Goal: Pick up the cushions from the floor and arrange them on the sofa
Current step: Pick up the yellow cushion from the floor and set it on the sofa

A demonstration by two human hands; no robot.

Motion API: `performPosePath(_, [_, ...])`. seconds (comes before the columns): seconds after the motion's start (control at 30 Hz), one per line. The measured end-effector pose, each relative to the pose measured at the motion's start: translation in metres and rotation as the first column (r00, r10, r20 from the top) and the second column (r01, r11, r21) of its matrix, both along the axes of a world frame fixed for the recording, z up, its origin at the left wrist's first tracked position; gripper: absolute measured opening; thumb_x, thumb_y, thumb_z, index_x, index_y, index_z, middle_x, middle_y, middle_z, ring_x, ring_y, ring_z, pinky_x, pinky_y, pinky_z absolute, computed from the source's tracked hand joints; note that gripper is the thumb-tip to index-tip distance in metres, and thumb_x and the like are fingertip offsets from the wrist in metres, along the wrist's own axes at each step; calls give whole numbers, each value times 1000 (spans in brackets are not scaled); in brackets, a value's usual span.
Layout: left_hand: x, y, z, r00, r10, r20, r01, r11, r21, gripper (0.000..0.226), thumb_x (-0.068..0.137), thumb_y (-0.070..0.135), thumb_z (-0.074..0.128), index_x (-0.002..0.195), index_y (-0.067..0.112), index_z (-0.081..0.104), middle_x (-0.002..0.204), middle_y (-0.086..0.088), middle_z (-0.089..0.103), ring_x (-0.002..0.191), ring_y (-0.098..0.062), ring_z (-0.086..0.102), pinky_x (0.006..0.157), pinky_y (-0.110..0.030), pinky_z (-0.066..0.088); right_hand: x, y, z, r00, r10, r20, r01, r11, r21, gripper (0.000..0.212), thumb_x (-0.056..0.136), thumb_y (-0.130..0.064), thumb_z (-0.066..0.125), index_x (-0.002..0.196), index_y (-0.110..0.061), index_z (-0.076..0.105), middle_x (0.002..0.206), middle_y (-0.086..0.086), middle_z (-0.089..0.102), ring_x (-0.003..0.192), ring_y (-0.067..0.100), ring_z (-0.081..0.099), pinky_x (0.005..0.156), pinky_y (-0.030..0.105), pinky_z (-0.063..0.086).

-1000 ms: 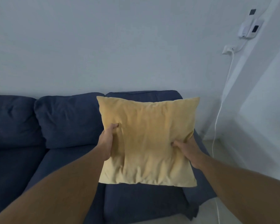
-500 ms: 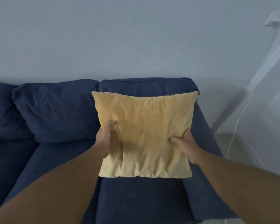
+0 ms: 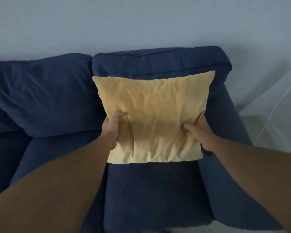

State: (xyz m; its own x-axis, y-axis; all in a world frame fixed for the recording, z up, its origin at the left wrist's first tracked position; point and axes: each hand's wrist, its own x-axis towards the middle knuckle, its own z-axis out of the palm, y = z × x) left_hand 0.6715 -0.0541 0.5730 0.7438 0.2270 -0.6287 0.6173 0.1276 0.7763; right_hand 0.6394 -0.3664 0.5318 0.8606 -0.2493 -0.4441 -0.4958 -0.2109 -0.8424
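Yellow cushion (image 3: pixel 154 118) was gripped at both sides, pinched by the left hand (image 3: pixel 111 130) and right hand (image 3: pixel 200 132), and had been lowered toward the sofa's (image 3: pixel 158 190) right end seat (placement judged imminent, floor unseen).

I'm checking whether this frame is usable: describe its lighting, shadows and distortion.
Head view: dim, bluish, even light, no glare; soft shadow across the lower yellow cushion between the left hand and right hand; wide-angle stretch enlarges both forearms near the bottom corners; the sofa looks sharp enough.
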Motion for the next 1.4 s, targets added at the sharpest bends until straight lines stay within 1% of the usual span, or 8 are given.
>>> performPosePath(0.23, [25,3,-44,1000,15,-16,-15,1000,1,60,53,50,77,111,33,71,121,0,73,116,-29,66,109,-55,49,19,5,-37,998,-26,-55,24,999,-31,106,79,-21,84,162,-35,19,155,-5,43,141,22,43,124,50,30])
performPosePath(0.43, [35,-9,-66,996,60,73,-64,997,49,13,88,30,71,100,32,66,111,5,70,114,-24,64,109,-48,50,28,8,-69,998,-38,-48,37,999,-21,103,81,-19,84,161,-32,21,154,-5,44,141,21,43,123,47,30])
performPosePath(0.6, [36,-12,-85,979,132,158,-146,986,83,24,91,36,66,111,24,72,105,9,69,103,-15,62,106,-41,50,39,8,-85,995,-88,-55,86,996,-33,98,78,-23,83,156,-35,25,148,-6,47,138,22,46,123,52,32])
performPosePath(0.8, [45,-5,-101,986,129,105,-141,983,118,43,88,37,65,127,21,69,116,4,68,117,-24,63,105,-43,50,45,-1,-98,985,-102,-138,107,994,27,90,74,-26,83,149,-26,33,137,-2,55,127,24,53,115,51,41])
performPosePath(0.93, [50,2,-101,983,120,142,-140,980,141,42,93,40,58,131,23,63,129,4,63,123,-23,56,110,-43,45,47,-8,-90,983,-174,-51,178,981,75,66,90,-19,73,145,-21,37,125,-4,57,117,18,58,99,39,47])
performPosePath(1.03, [65,5,-89,962,151,226,-186,972,143,38,101,48,54,133,27,56,118,16,58,117,-11,52,100,-30,38,57,-8,-72,971,-235,48,228,965,127,65,96,-29,67,152,-23,35,126,-7,56,113,13,57,93,38,49])
performPosePath(1.2, [80,5,-69,970,101,223,-138,978,159,54,98,59,56,141,27,55,127,14,54,119,-12,50,103,-33,35,75,-2,-48,963,-235,129,225,970,89,60,95,-38,68,149,-27,44,127,-10,58,111,8,57,90,35,48])
performPosePath(1.4, [72,3,-68,976,122,183,-140,986,87,53,95,55,63,138,25,53,112,16,60,99,-4,57,94,-33,43,64,-4,-40,972,-227,69,225,974,26,62,99,-48,66,153,-31,41,134,-11,56,114,10,56,109,47,46])
